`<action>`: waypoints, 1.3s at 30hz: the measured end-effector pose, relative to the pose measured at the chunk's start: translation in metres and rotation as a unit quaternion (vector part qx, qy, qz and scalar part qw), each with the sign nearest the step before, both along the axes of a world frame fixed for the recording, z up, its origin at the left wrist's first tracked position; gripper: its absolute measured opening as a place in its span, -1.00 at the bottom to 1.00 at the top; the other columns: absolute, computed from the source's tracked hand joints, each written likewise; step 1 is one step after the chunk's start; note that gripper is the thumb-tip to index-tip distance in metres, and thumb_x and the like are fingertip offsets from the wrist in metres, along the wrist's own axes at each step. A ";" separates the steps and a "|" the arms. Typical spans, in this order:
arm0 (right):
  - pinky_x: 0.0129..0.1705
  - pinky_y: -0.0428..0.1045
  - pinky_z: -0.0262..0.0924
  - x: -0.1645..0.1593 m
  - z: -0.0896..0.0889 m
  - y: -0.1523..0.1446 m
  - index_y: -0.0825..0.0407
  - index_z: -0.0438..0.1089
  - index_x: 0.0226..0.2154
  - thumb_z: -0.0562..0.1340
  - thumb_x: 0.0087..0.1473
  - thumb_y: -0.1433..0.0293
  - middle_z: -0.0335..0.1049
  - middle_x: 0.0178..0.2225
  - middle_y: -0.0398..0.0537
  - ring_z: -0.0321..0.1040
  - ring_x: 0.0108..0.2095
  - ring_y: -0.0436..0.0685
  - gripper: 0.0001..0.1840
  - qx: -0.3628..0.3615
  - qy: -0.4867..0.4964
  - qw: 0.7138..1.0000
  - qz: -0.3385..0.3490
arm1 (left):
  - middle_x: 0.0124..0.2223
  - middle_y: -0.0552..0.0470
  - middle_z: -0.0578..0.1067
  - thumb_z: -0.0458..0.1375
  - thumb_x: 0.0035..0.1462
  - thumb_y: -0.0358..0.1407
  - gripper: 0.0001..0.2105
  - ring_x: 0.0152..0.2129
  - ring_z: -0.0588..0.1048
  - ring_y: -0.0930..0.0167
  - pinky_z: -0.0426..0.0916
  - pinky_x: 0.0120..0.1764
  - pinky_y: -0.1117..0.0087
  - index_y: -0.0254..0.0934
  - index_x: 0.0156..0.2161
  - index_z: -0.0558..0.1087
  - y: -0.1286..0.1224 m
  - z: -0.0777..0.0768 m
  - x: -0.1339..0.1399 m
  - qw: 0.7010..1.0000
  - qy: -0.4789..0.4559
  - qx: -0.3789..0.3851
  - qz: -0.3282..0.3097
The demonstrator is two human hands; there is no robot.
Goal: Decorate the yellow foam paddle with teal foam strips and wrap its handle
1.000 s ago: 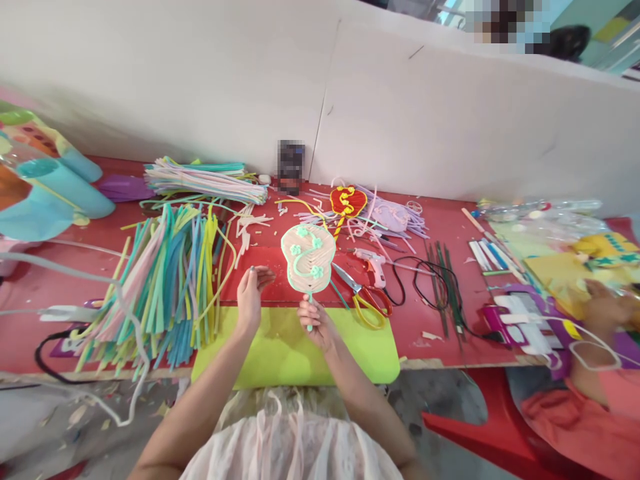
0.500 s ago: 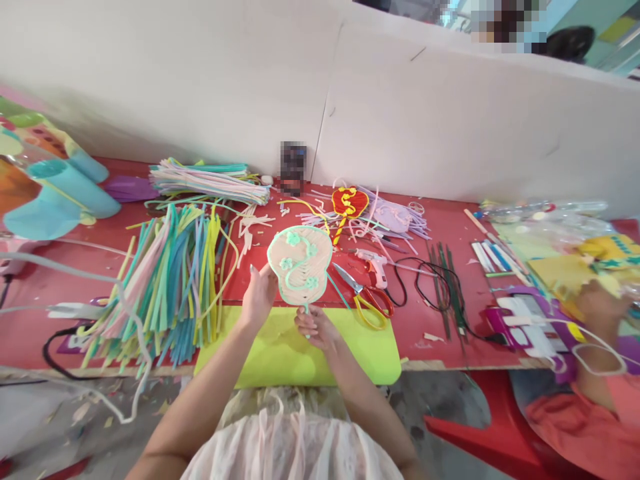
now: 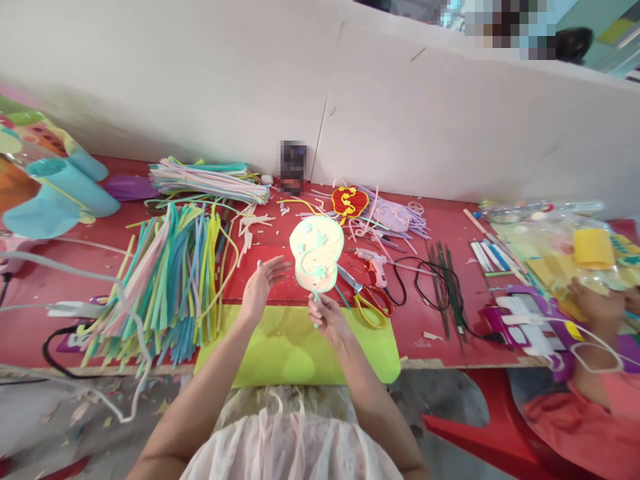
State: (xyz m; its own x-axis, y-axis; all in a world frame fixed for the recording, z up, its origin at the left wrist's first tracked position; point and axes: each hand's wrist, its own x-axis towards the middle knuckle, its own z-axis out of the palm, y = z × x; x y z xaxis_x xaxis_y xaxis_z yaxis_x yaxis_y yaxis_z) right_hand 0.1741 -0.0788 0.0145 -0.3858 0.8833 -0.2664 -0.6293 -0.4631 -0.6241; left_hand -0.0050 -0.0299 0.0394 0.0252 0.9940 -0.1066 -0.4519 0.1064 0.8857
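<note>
My right hand (image 3: 327,316) is closed round the short handle of a hand fan (image 3: 316,253), held upright in front of me. The fan is pale cream with a mint-green rim, a curling line and small mint flowers. To its left, my left hand (image 3: 263,288) is open, fingers apart, not touching it. A lime-green mat (image 3: 260,353) lies under my hands. Scissors (image 3: 369,307) with yellow and red handles rest just right of the fan, and a pink-and-white glue gun (image 3: 373,263) lies behind them.
Pipe cleaners (image 3: 165,287) are heaped at left, with another bundle (image 3: 210,180) behind. A red fan (image 3: 350,202) and a lilac fan (image 3: 395,217) lie at the back. Dark rods (image 3: 445,293), a cable and a purple power strip (image 3: 535,327) lie right, near another person's hand (image 3: 597,303).
My left hand has let go of the fan's edge and opened. The fan has moved right and slightly up in my right hand. At right, the other person's hand has shifted.
</note>
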 end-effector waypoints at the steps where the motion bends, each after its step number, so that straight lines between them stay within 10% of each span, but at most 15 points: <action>1: -0.64 -0.19 -0.17 0.001 0.000 0.000 0.08 0.40 -0.32 0.35 -0.13 0.35 0.02 -0.58 -0.25 -0.17 -0.60 -0.13 -0.75 0.001 0.001 1.000 -0.007 | -0.03 -0.23 0.46 -0.12 0.17 0.03 -0.47 -0.07 0.42 0.23 0.28 -0.03 0.18 -0.36 -0.02 0.40 -0.001 0.001 0.001 1.000 0.003 0.002 0.001; 15: -0.64 -0.20 -0.13 0.005 -0.010 -0.003 0.08 0.38 -0.31 0.32 -0.09 0.34 0.02 -0.58 -0.26 -0.12 -0.62 -0.15 -0.77 0.007 -0.038 0.999 0.003 | 0.01 -0.16 0.44 -0.07 0.17 -0.03 -0.56 -0.01 0.38 0.24 0.30 -0.02 0.23 -0.31 -0.11 0.47 -0.010 0.017 0.007 0.991 0.101 0.046 0.072; 20: -0.54 -0.12 0.13 0.004 -0.002 -0.001 0.07 0.42 -0.34 0.28 -0.06 0.22 0.28 -0.52 -0.15 0.17 -0.57 -0.09 -0.73 0.051 -0.201 0.976 -0.061 | 0.00 -0.18 0.45 -0.06 0.16 -0.01 -0.54 -0.04 0.40 0.23 0.33 -0.03 0.21 -0.32 -0.08 0.46 -0.013 0.026 0.008 0.994 0.081 0.048 0.058; 39: -0.17 0.04 0.27 -0.010 -0.001 -0.010 -0.03 0.48 -0.29 0.22 0.02 0.24 0.47 -0.30 -0.03 0.39 -0.31 0.10 -0.78 0.223 -0.485 0.836 -0.130 | -0.24 -0.06 0.54 0.28 -0.14 -0.18 -0.62 -0.34 0.51 0.35 0.44 -0.25 0.30 -0.30 -0.19 0.44 0.007 -0.025 -0.002 0.992 0.119 -0.050 0.012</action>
State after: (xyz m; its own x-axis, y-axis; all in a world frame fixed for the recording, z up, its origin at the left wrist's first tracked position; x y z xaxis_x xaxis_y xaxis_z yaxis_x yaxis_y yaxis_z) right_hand 0.1644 -0.0885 0.0131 0.0403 0.9985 0.0357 0.2286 0.0256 -0.9732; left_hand -0.0070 -0.0233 0.0141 -0.0351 0.9780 -0.2055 -0.2353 0.1918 0.9528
